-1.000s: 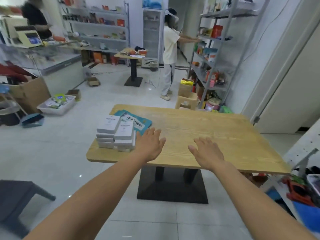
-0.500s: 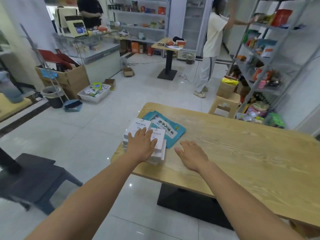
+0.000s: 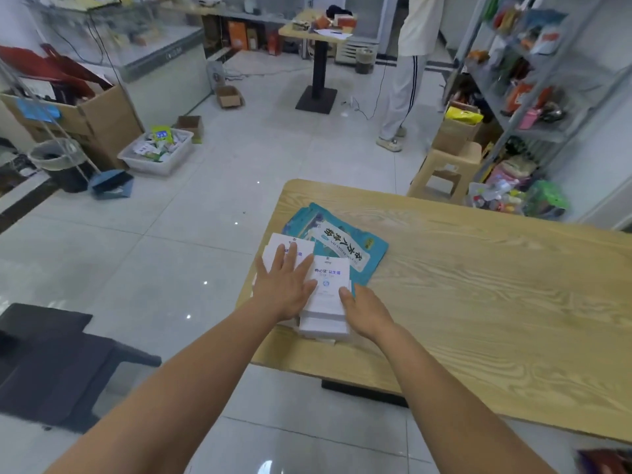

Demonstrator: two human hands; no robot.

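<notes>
Squaring up the boxes (image 3: 328, 292) looks like the step in hand: two white stacks side by side at the table's (image 3: 478, 302) near-left corner, a teal pouch (image 3: 345, 244) partly under their far end.

Left hand (image 3: 285, 289) lies flat on the left stack, fingers straight and spread; it's pressing, not gripping. Right hand (image 3: 367, 311) sits against the right stack's outer side, thumb touching the top box's edge (fingers foreshortened, can't tell if they curl).

To do it well:
- push from the right gently; the stacks sit close to the left edge, so a hard shove could tip boxes onto the floor
- get the left hand down onto the outer side to oppose the right, then squeeze evenly
- right stack is ragged, lower boxes jut toward the person; tap them flush before any lift
- clamp low, so the bottom boxes come too
- pouch likely slick; expect the far ends to skate on it
</notes>
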